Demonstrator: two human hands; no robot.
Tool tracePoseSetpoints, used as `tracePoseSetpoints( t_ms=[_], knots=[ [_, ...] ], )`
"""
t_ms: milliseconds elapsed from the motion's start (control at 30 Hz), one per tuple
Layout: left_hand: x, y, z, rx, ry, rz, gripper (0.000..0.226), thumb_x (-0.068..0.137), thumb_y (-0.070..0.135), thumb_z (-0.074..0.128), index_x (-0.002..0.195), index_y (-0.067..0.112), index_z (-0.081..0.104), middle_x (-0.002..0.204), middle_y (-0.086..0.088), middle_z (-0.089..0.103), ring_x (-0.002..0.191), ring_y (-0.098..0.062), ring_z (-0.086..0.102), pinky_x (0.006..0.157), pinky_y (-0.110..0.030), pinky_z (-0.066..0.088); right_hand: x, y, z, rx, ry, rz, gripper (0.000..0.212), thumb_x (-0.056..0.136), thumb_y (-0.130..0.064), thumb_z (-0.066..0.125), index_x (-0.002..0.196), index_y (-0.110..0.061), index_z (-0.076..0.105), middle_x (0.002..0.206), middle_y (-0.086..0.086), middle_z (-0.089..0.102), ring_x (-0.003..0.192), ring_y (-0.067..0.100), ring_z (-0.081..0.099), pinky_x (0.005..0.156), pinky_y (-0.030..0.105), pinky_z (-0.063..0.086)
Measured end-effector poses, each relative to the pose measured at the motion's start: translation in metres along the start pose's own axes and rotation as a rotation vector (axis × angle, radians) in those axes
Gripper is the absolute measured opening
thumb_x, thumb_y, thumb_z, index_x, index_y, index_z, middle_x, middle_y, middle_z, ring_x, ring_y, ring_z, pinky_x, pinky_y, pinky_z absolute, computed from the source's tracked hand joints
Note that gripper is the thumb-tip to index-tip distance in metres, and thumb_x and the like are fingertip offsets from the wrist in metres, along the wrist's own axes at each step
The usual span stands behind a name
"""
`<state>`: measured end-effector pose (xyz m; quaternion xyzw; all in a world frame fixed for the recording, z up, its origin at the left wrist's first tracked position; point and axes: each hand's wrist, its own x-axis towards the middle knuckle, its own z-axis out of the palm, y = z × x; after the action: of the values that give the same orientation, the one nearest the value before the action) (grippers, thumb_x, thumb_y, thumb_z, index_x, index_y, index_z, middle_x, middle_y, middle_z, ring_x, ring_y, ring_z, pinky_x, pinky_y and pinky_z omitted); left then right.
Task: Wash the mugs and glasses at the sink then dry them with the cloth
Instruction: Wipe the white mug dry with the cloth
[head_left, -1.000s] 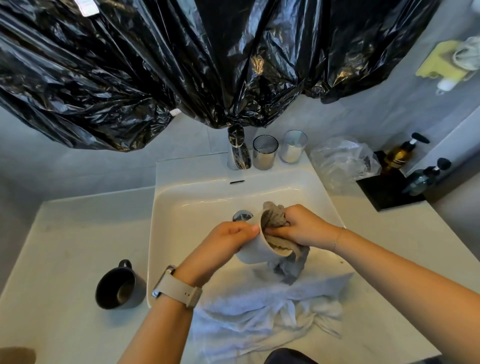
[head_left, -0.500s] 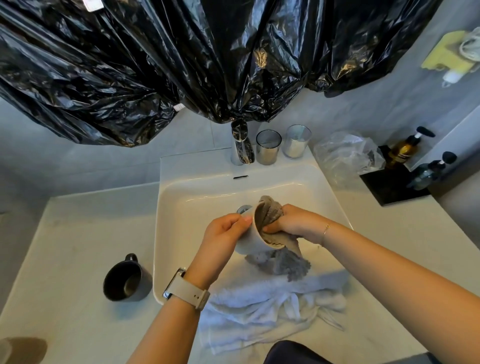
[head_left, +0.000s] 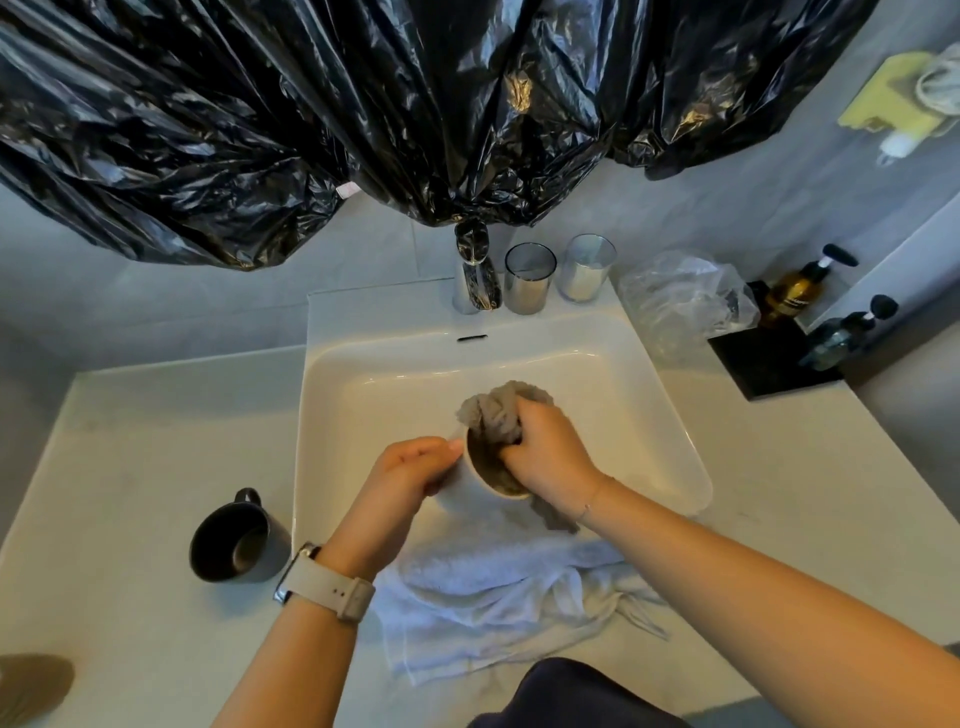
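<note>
Two hands over white rectangular sink (head_left: 649, 415), set in pale matte counter (head_left: 130, 467); grey wall behind. Glossy crinkled black plastic sheet (head_left: 363, 104) hung across top, covering upper part of chrome tap (head_left: 474, 280).

Left hand (head_left: 410, 473) curled round outside of white mug (head_left: 470, 480), held tilted above basin, thumb at rim. Right hand (head_left: 545, 452) bunched on grey nubby cloth (head_left: 498, 410), fingers pushed inside mug and not visible; cloth tail hung below wrist. Mug handle not made out.

Dark matte mug (head_left: 234, 545) upright on counter left of sink. Rumpled white towel (head_left: 509, 597) draped over front rim. Two cylindrical glasses (head_left: 530, 278) on back ledge, just right of tap. Clear crumpled bag (head_left: 680, 301), then two pump bottles (head_left: 800, 291) on black tray (head_left: 769, 364), far right. Yellow item at upper right cut off, unidentified.
</note>
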<state>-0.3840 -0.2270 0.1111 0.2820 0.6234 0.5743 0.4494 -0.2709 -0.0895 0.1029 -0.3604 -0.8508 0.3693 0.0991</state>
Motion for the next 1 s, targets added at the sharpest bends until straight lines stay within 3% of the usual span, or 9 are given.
tracePoseSetpoints(
  t_ms=[100, 167, 233, 367, 467, 533, 600, 833, 1000],
  knots=[
    [-0.006, -0.015, 0.001, -0.008, 0.030, -0.047, 0.034, 0.097, 0.017, 0.055, 0.065, 0.009, 0.047, 0.066, -0.008, 0.028, 0.066, -0.020, 0.028, 0.064, -0.033, 0.027, -0.001, 0.007, 0.012, 0.031, -0.181, 0.145, 0.019, 0.078, -0.001, 0.066, 0.097, -0.005, 0.069, 0.101, 0.014, 0.069, 0.095, 0.028, 0.062, 0.077, 0.031, 0.050],
    [-0.011, -0.022, 0.005, 0.018, 0.031, -0.049, 0.037, 0.098, 0.018, 0.055, 0.063, 0.011, 0.046, 0.064, -0.003, 0.029, 0.063, -0.014, 0.029, 0.060, -0.027, 0.027, 0.003, 0.011, 0.010, -0.068, -0.218, 0.182, 0.010, 0.078, -0.016, 0.074, 0.081, -0.006, 0.071, 0.084, 0.013, 0.069, 0.079, 0.026, 0.062, 0.061, 0.027, 0.044],
    [-0.012, -0.023, 0.004, 0.043, 0.058, -0.023, 0.041, 0.098, 0.018, 0.055, 0.059, 0.017, 0.046, 0.062, 0.001, 0.031, 0.061, -0.011, 0.030, 0.058, -0.023, 0.029, 0.002, 0.012, 0.008, -0.100, -0.178, 0.168, 0.021, 0.080, -0.022, 0.073, 0.069, -0.005, 0.068, 0.071, 0.014, 0.066, 0.066, 0.022, 0.056, 0.052, 0.027, 0.034],
    [-0.007, -0.017, -0.011, -0.095, 0.105, 0.009, 0.033, 0.096, 0.022, 0.057, 0.067, 0.007, 0.056, 0.068, -0.010, 0.035, 0.069, -0.020, 0.034, 0.070, -0.034, 0.033, -0.012, 0.009, 0.004, 0.004, -0.165, 0.051, 0.015, 0.089, -0.008, 0.058, 0.079, -0.001, 0.068, 0.081, 0.014, 0.069, 0.078, 0.028, 0.064, 0.065, 0.031, 0.048],
    [-0.003, -0.018, -0.018, -0.162, 0.180, -0.002, 0.033, 0.095, 0.026, 0.056, 0.069, 0.008, 0.064, 0.068, -0.009, 0.044, 0.068, -0.017, 0.042, 0.069, -0.032, 0.037, -0.017, 0.009, -0.012, 0.129, -0.023, -0.027, 0.017, 0.090, 0.001, 0.054, 0.100, -0.006, 0.066, 0.093, 0.004, 0.069, 0.087, 0.017, 0.064, 0.078, 0.019, 0.050],
    [-0.002, -0.020, -0.023, -0.208, 0.238, 0.016, 0.045, 0.099, 0.023, 0.052, 0.054, 0.026, 0.053, 0.058, 0.004, 0.036, 0.059, -0.009, 0.035, 0.062, -0.028, 0.031, -0.017, 0.008, -0.025, 0.246, 0.117, -0.040, 0.020, 0.089, 0.003, 0.057, 0.099, -0.014, 0.059, 0.088, -0.009, 0.063, 0.082, 0.003, 0.059, 0.071, 0.004, 0.042],
    [-0.006, -0.022, -0.034, -0.279, 0.320, 0.031, 0.053, 0.102, 0.017, 0.047, 0.050, 0.028, 0.045, 0.056, 0.008, 0.030, 0.055, -0.007, 0.031, 0.059, -0.027, 0.029, -0.016, 0.003, -0.035, 0.326, 0.190, -0.036, 0.025, 0.089, 0.001, 0.060, 0.103, -0.020, 0.057, 0.089, -0.018, 0.060, 0.079, -0.010, 0.057, 0.068, 0.001, 0.041],
    [-0.040, -0.017, -0.099, -0.391, 0.638, 0.168, 0.051, 0.104, 0.017, 0.041, 0.054, 0.027, 0.043, 0.057, 0.007, 0.032, 0.057, -0.009, 0.031, 0.065, -0.031, 0.026, -0.013, -0.051, -0.012, 0.756, 0.078, -0.009, 0.016, 0.090, -0.001, 0.062, 0.083, -0.014, 0.069, 0.066, -0.005, 0.069, 0.062, 0.003, 0.066, 0.055, 0.014, 0.050],
    [-0.070, -0.026, -0.157, -0.337, 0.916, 0.211, 0.044, 0.105, 0.023, 0.040, 0.061, 0.025, 0.039, 0.060, 0.007, 0.033, 0.060, -0.008, 0.032, 0.073, -0.029, 0.031, -0.005, -0.084, 0.033, 0.930, -0.012, 0.109, 0.020, 0.091, -0.006, 0.061, 0.108, -0.008, 0.069, 0.093, 0.003, 0.072, 0.084, 0.013, 0.068, 0.068, 0.022, 0.051]
  ],
)
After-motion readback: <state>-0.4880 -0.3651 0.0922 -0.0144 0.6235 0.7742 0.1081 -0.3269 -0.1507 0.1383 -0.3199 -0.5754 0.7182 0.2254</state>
